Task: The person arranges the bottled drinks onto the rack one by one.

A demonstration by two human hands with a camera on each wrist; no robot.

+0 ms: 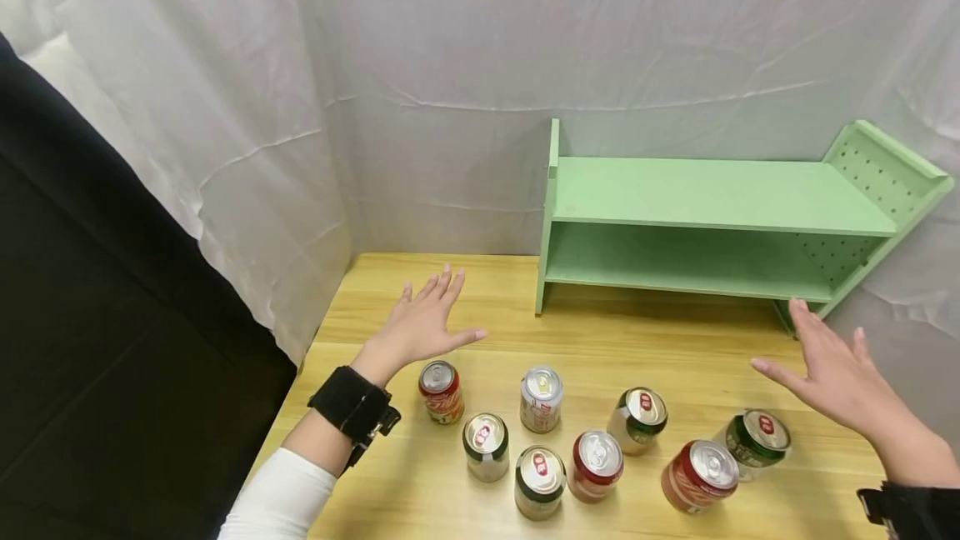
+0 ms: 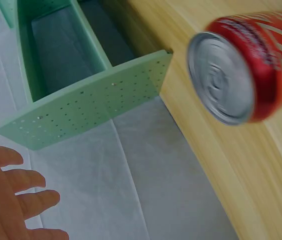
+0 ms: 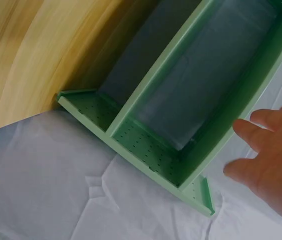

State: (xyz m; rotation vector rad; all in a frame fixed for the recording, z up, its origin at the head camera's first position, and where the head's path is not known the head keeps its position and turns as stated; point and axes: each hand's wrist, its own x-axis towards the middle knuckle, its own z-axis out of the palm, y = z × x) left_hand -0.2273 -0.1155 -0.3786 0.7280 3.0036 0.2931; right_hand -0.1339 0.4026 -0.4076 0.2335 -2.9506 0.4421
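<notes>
Head view: left hand (image 1: pixel 420 325) hovers spread and empty at centre left, the upright red can (image 1: pixel 441 391) just below it, nearer than to the flat, empty right hand (image 1: pixel 832 372). Left wrist view: the red can (image 2: pixel 245 67) sits upper right, away from the fingers (image 2: pixel 23 187). Right wrist view: only the green shelf (image 3: pixel 180 115)

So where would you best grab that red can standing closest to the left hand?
Probably round its side wall, coming from the left. The red can stands upright at the left end of the group, so that side is free, while the green can crowds its right. The left hand hovers open just behind it.
</notes>
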